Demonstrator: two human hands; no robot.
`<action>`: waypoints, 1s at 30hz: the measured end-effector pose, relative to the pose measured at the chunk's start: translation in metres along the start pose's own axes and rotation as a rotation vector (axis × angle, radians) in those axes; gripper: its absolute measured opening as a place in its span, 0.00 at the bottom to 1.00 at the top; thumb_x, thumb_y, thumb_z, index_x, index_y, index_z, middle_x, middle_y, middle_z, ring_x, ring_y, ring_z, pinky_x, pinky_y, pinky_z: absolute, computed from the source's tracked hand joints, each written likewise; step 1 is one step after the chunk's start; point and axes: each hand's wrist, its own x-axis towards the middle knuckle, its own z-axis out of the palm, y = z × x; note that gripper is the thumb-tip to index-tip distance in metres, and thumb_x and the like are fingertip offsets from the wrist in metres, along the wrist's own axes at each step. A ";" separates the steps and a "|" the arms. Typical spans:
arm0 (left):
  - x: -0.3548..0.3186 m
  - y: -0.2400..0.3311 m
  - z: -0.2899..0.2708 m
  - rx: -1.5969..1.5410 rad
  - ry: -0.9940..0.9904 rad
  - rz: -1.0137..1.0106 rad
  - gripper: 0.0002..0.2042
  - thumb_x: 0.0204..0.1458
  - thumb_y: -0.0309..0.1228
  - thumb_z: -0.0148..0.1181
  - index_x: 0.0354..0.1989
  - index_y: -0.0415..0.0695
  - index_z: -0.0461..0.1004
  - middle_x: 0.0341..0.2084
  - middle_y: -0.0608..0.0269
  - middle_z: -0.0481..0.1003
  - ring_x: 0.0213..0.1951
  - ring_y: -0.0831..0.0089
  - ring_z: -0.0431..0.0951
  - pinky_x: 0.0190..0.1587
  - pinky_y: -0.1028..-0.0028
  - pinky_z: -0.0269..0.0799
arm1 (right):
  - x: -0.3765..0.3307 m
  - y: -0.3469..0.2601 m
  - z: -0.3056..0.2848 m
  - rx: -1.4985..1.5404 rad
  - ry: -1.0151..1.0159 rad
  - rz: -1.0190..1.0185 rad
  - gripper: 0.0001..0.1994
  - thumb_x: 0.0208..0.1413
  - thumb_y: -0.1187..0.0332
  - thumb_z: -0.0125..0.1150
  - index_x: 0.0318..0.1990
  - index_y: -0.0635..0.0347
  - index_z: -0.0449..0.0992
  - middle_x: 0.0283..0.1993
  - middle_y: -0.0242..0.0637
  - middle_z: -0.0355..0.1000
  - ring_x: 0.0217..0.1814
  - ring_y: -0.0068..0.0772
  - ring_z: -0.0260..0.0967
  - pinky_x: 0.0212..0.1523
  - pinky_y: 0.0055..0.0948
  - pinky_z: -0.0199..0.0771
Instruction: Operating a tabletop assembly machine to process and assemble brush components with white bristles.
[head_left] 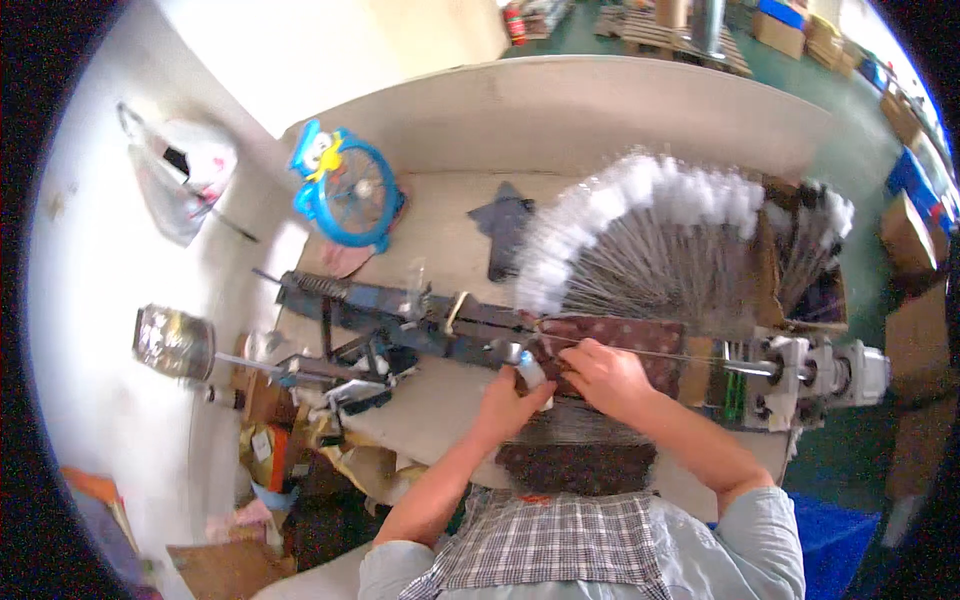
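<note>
My left hand [508, 404] is closed around a small white cylinder [531, 371] with a pale blue end, close to the tip of the bench machine [390, 318]. Beside it, my right hand [608, 376] has its fingers pinched together at a thin metal wire [680, 356]. The wire stretches right, toward the chuck of a motor unit [820, 380]. A dark red patterned cloth [635, 333] lies under the wire. Beyond my hands, many thin wire-stemmed brushes with white fluffy heads [640, 200] are spread like a fan. Motion blurs my fingertips.
A blue toy-shaped fan [350, 190] stands at the back left of the bench. A cardboard box [815, 300] with more brushes is at the right. Dark bristly bundles [575, 465] lie near my apron. A low board [600, 120] closes the bench's far side.
</note>
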 end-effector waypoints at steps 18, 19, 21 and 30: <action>-0.033 -0.105 -0.108 -1.399 0.546 -0.356 0.08 0.49 0.37 0.58 0.31 0.46 0.72 0.21 0.71 0.68 0.27 0.77 0.67 0.32 0.76 0.64 | -0.014 -0.008 -0.032 0.048 -0.103 -0.095 0.11 0.46 0.72 0.58 0.39 0.62 0.73 0.37 0.37 0.69 0.39 0.38 0.67 0.39 0.33 0.72; -0.031 -0.104 -0.105 -1.453 0.585 -0.344 0.07 0.50 0.35 0.57 0.31 0.46 0.72 0.20 0.70 0.68 0.26 0.77 0.66 0.31 0.77 0.64 | -0.016 -0.011 -0.039 0.039 -0.108 -0.089 0.11 0.46 0.72 0.58 0.39 0.62 0.73 0.37 0.37 0.69 0.39 0.38 0.67 0.39 0.33 0.72; -0.029 -0.096 -0.092 -1.375 0.599 -0.296 0.07 0.50 0.34 0.57 0.31 0.45 0.72 0.21 0.69 0.68 0.25 0.77 0.67 0.30 0.77 0.64 | -0.021 -0.015 -0.057 0.107 0.021 -0.103 0.11 0.44 0.72 0.60 0.38 0.61 0.74 0.35 0.37 0.70 0.36 0.39 0.68 0.36 0.34 0.72; -0.014 0.076 0.034 -1.161 -0.053 -0.036 0.07 0.53 0.29 0.55 0.33 0.37 0.74 0.23 0.62 0.74 0.24 0.79 0.71 0.28 0.79 0.67 | -0.009 0.005 -0.098 0.256 0.186 0.221 0.09 0.42 0.69 0.63 0.33 0.61 0.77 0.29 0.41 0.72 0.32 0.40 0.71 0.35 0.31 0.71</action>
